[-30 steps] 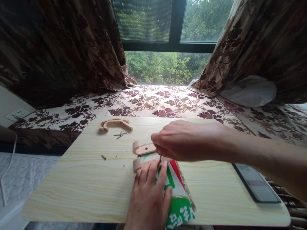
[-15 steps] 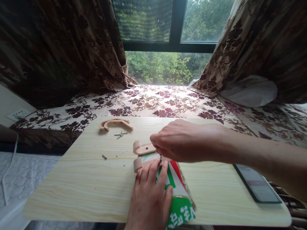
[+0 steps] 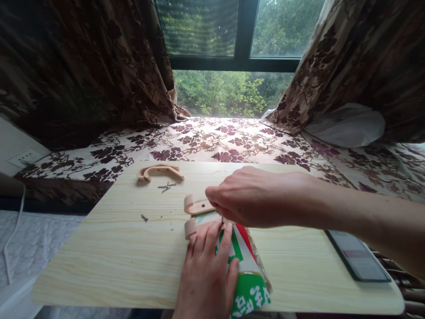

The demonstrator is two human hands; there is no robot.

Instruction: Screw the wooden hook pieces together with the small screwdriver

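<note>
My left hand (image 3: 207, 263) lies with its fingers stretched out and spread, pressing on the nearer wooden hook (image 3: 190, 228) and on a green, white and red plastic packet (image 3: 249, 290) beneath. My right hand (image 3: 244, 197) is closed in a fist above the same hook. From under the fist a thin metal screwdriver shaft (image 3: 222, 218) points down between my left index and middle fingertips; its handle is hidden inside the fist. The second wooden hook (image 3: 201, 206) lies just beyond, with a dark hole or screw head in it and its right end covered by my right hand.
Two more curved wooden hooks (image 3: 162, 170) rest at the table's far left. Several screws (image 3: 167, 187) lie near them, and a single screw (image 3: 144, 217) sits closer. A tablet or phone (image 3: 358, 257) lies on the light wooden table (image 3: 109, 261) under my right forearm.
My right fist has shifted very slightly to the left above the hook. My left hand, the hooks and the packet stay in place.
</note>
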